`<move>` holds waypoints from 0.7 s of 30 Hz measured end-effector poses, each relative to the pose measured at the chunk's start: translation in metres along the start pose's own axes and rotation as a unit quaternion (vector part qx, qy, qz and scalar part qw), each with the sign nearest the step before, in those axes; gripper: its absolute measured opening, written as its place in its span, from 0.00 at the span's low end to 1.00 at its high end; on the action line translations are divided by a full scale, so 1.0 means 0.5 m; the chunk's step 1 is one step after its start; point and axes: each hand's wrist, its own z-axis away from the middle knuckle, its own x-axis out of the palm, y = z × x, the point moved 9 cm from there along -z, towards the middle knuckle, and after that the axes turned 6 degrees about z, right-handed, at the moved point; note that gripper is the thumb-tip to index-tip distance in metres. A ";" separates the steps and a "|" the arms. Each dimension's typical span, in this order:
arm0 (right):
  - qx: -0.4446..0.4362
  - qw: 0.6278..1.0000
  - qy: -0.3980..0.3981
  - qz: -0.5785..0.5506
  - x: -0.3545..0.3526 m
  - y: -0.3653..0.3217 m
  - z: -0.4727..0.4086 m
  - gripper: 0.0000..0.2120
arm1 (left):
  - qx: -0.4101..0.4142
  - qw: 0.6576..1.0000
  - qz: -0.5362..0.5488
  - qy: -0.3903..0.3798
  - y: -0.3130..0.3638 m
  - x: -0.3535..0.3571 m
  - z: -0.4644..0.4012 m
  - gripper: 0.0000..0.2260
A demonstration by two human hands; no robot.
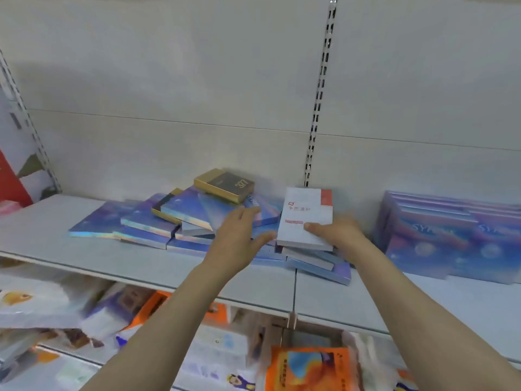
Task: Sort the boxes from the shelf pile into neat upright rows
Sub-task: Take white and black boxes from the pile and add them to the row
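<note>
A loose pile of flat blue-purple boxes [146, 221] lies on the white shelf [84, 258], with a gold and dark box [224, 185] on top. My right hand [335, 235] grips a white box with red marks [306, 215] at its lower right edge, thumb on its face, lifted a little above the pile's right end. My left hand [239, 235] reaches over the middle of the pile with fingers straight, its thumb near the white box's left edge. A row of blue-purple boxes [451, 244] stands leaning against the back wall at the right.
A slotted metal upright [318, 108] runs down the back panel just behind the white box. Below the shelf, a lower shelf holds orange packets [307, 368] and white bags [33, 303]. Bare shelf surface lies left of the pile and in front of it.
</note>
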 end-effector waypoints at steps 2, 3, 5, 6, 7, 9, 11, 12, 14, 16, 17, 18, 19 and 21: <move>0.001 0.998 0.039 -0.055 -0.019 -0.015 0.008 0.13 | 0.004 0.999 0.009 0.043 -0.048 -0.044 -0.034 0.27; -0.007 0.995 0.056 -0.079 -0.026 -0.030 0.016 0.12 | -0.001 0.998 0.015 0.059 -0.072 -0.065 -0.049 0.27; -0.024 0.989 0.063 -0.131 -0.018 -0.066 0.031 0.12 | -0.015 0.995 0.031 0.092 -0.123 -0.103 -0.079 0.28; -0.028 0.985 0.056 -0.158 -0.004 -0.082 0.036 0.12 | -0.017 0.994 0.036 0.106 -0.147 -0.119 -0.096 0.28; -0.032 0.983 0.049 -0.177 0.010 -0.099 0.042 0.12 | -0.023 0.992 0.035 0.118 -0.169 -0.133 -0.112 0.28; -0.040 0.979 0.046 -0.192 0.039 -0.125 0.048 0.13 | -0.057 0.991 0.011 0.119 -0.224 -0.144 -0.148 0.29; -0.047 0.979 0.051 -0.193 0.063 -0.144 0.049 0.12 | -0.074 0.993 -0.013 0.095 -0.257 -0.144 -0.177 0.34; -0.047 0.978 0.055 -0.197 0.072 -0.149 0.049 0.12 | -0.084 0.993 -0.013 0.080 -0.270 -0.141 -0.190 0.34; -0.046 0.975 0.059 -0.211 0.085 -0.151 0.047 0.10 | -0.106 0.993 0.008 0.053 -0.287 -0.132 -0.209 0.32; -0.044 0.972 0.065 -0.222 0.088 -0.154 0.049 0.08 | -0.101 0.994 0.023 0.044 -0.294 -0.130 -0.218 0.33; -0.043 0.971 0.069 -0.225 0.087 -0.155 0.049 0.08 | -0.096 0.994 0.028 0.048 -0.294 -0.131 -0.218 0.33; -0.041 0.970 0.072 -0.228 0.087 -0.158 0.050 0.08 | -0.090 0.994 0.034 0.056 -0.295 -0.135 -0.217 0.31; -0.039 0.969 0.078 -0.230 0.086 -0.158 0.050 0.09 | -0.087 0.993 0.042 0.066 -0.295 -0.141 -0.214 0.28; -0.035 0.967 0.095 -0.234 0.087 -0.161 0.053 0.11 | -0.083 0.991 0.061 0.089 -0.297 -0.157 -0.210 0.22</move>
